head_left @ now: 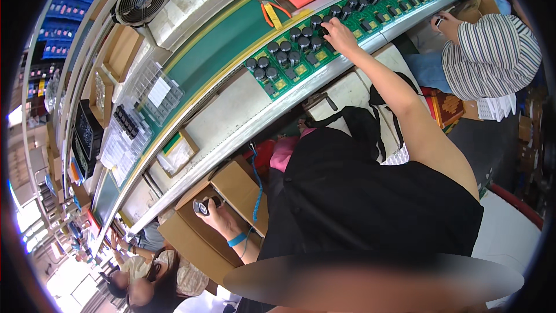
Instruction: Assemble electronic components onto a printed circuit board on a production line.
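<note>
**One hand at the boards, one at the carton**

The right hand (337,33) is stretched far forward to the green conveyor belt (217,46), so that the row of green circuit boards (292,61) lying on it can be reached from the seat. Its fingers are bent down onto one of the black cylindrical capacitors (315,40) at the edge of a board; whether that part is pinched or only pressed cannot be told.

The left hand (215,211) is kept low at the person's left side, over an open cardboard box (240,188), apparently a supply kept within easy reach. It is closed around a small dark cylinder (202,207) with a pale end face. A blue wrist strap (236,239) is worn on that arm, its coiled blue cord (258,188) running upward.

The boards are set edge to edge along the belt, each carrying upright black cylinders with round tops, beside yellow squares and small dark components. Orange-handled pliers (271,11) lie beyond the belt. Clear compartment trays (152,90) are set at the left. A striped-shirted co-worker (492,55) is seated further along.
</note>
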Tool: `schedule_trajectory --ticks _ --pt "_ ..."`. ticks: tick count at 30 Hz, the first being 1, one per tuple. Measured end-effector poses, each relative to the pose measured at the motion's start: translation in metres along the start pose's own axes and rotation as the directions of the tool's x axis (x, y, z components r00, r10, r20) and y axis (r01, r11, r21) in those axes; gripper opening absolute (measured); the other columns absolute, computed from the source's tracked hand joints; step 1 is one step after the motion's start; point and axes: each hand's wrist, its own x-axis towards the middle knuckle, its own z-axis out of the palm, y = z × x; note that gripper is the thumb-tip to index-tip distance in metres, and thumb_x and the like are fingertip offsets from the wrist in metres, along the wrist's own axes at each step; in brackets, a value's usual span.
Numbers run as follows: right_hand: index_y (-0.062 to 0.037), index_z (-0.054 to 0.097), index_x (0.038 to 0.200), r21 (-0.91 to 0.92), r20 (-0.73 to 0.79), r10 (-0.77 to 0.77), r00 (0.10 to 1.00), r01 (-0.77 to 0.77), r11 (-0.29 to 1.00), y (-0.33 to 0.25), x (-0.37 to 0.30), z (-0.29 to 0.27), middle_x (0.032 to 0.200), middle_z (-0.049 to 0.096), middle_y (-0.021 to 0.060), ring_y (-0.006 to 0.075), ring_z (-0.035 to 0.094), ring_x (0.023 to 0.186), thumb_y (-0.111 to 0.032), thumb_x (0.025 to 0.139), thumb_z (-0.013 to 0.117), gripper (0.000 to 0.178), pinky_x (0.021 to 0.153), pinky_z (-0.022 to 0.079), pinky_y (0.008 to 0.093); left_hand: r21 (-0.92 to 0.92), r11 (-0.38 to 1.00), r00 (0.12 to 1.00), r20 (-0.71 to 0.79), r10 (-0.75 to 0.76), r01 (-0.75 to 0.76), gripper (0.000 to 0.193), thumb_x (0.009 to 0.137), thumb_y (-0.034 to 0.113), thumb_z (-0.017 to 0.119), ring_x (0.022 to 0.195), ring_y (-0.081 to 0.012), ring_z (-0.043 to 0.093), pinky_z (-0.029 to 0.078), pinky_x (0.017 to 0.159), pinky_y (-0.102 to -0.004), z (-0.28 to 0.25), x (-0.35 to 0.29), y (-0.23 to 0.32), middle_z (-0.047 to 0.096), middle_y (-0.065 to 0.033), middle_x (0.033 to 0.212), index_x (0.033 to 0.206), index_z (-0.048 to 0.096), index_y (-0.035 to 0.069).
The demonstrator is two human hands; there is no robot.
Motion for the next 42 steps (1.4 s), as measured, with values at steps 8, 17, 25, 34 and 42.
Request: schedule_trajectory --ticks 8,17,25,34,42 --pt "-0.0038 0.054 0.106 -0.034 0.025 -0.060 0.998 0.061 0.998 0.006 0.002 -0.004 0.100 0.050 0.0132 0.0321 0.057 0.091 -0.007 0.074 0.066 0.035 0.074 0.049 0.0404 -0.136 0.985 0.943 0.327 -0.054 0.104 0.061 0.073 0.001 0.066 0.081 -0.0179 0.054 0.047 0.060 -0.0286 0.065 -0.026 0.008 0.052 -0.0086 0.104 0.124 0.036 0.010" --pt "-0.0024 0.057 0.098 0.006 0.007 -0.087 0.996 0.087 0.996 0.017 0.006 -0.003 0.096 0.050 0.0134 0.0328 0.059 0.086 -0.011 0.075 0.067 0.026 0.072 0.050 0.0404 -0.065 0.959 0.801 0.567 -0.192 0.276 0.064 0.070 -0.007 0.061 0.080 -0.0151 0.053 0.048 0.062 -0.0254 0.135 -0.051 0.006 0.050 -0.0096 0.104 0.127 0.035 0.008" --pt "-0.0037 0.055 0.093 -0.109 -0.039 -0.024 0.999 0.019 0.994 0.000 0.006 0.003 0.094 0.050 0.0131 0.0316 0.061 0.079 -0.017 0.075 0.067 0.025 0.062 0.052 0.0385 -0.072 0.834 0.528 0.803 -0.277 0.548 0.073 0.067 0.000 0.063 0.090 -0.0194 0.055 0.048 0.076 -0.0287 0.170 -0.056 0.005 0.051 -0.0121 0.109 0.132 0.031 0.007" --pt "-0.0118 0.058 0.115 0.853 0.234 -0.537 0.810 0.093 0.513 -0.111 -0.039 -0.094 0.106 0.057 0.0047 0.0122 0.054 0.077 -0.011 0.079 0.063 0.036 0.068 0.046 0.0255 0.097 0.464 -0.041 0.991 -0.128 0.881 0.086 0.062 0.014 0.069 0.080 -0.0224 0.048 0.042 0.050 -0.0246 0.219 -0.063 0.003 0.043 -0.0177 0.113 0.136 0.025 0.007" --pt "-0.0106 0.057 0.117 0.809 0.271 -0.735 0.622 0.267 0.524 -0.123 -0.069 -0.122 0.110 0.059 0.0057 0.0253 0.050 0.106 -0.020 0.070 0.072 0.050 0.094 0.038 0.0371 0.345 0.322 -0.241 0.916 -0.322 0.882 0.049 0.075 0.012 0.057 0.087 -0.0263 0.050 0.040 0.048 -0.0251 0.235 -0.069 -0.019 0.047 -0.0183 0.111 0.120 0.040 0.004"
